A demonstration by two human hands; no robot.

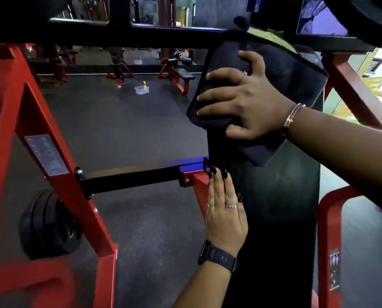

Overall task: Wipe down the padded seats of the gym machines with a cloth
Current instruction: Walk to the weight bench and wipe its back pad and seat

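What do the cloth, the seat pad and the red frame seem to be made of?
Cloth: soft, matte dark fabric, perhaps microfibre; it folds and sags at its lower corner.
Seat pad: probably a black vinyl or leather-like cover over padding; it is smooth with a faint sheen.
Red frame: painted metal, likely steel; the tubes are rigid, square, glossy and bolted.

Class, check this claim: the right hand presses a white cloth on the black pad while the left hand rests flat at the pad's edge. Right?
No: the head view shows the cloth is dark, not white. The right hand presses it on the black pad while the left hand rests flat at the pad's edge.
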